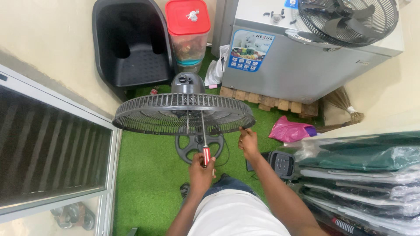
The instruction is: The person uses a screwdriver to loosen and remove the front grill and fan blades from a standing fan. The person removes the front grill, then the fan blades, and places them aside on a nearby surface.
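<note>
the left hand is wrapped tight around the red handle of a long-shafted screwdriver, its shaft reaching up through the ribs of the round black plastic fan guard. the right hand is partly curled, fingertips pinching the guard's near rim and steadying it. the step in hand looks like working a screw at the fan's hub; the next move seems to call for keeping the tip seated and the guard from swinging. the guard sits on its black motor housing, above the spoked base on green artificial turf. beyond stand a black plastic chair and a grey chest freezer.
</note>
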